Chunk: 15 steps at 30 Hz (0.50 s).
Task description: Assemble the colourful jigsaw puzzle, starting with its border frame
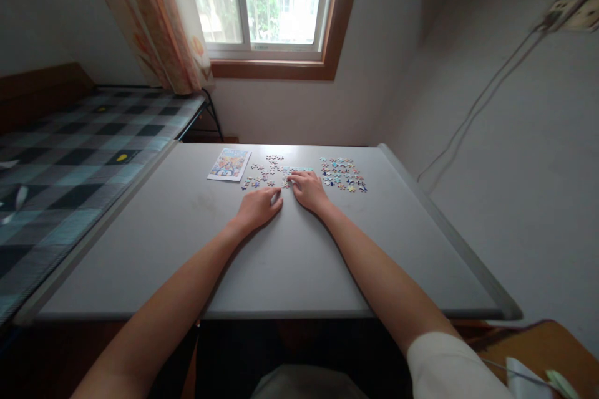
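Observation:
My right hand lies over the partly joined jigsaw puzzle, its fingers stretched out and touching the pieces at its left side. Part of the joined section is hidden under that hand. Just left of it, my left hand rests on the table with thumb and forefinger apart and nothing visible between them. Loose jigsaw pieces are scattered beyond the left hand. To the right of my right hand, several more loose pieces lie in rough rows. A printed picture card is at the left of the pieces.
The grey-white table has raised edge trim. A bed with a checked cover stands along the left, below a curtain and window. At the right, a cable hangs down the wall from a socket; a wooden stool is at lower right.

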{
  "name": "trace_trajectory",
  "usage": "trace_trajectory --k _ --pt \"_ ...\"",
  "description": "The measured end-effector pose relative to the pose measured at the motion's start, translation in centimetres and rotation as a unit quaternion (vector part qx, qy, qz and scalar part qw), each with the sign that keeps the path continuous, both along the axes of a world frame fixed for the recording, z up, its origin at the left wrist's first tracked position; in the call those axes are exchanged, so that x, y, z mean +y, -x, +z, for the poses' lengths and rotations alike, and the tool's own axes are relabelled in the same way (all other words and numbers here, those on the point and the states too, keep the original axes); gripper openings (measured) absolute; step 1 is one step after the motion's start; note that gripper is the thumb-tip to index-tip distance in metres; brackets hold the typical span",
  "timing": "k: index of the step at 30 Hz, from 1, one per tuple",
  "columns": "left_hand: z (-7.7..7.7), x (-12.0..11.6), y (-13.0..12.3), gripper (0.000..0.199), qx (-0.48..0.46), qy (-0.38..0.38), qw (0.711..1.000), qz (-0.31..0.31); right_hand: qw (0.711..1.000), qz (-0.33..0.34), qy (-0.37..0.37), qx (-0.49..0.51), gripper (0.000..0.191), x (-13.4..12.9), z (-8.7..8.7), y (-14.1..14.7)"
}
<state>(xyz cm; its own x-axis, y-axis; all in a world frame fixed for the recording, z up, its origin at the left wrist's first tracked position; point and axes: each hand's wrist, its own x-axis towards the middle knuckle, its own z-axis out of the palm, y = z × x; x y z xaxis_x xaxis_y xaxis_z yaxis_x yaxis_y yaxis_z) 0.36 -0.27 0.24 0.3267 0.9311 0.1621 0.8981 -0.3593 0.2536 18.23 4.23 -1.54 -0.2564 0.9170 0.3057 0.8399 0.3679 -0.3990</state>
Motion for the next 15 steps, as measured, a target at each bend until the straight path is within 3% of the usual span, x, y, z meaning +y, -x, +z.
trace_trajectory --k 15 --pt "-0.03 0.01 0.06 0.036 -0.001 -0.008 1.000 -0.006 1.000 -0.001 -0.007 0.004 0.031 -0.02 0.01 0.00"
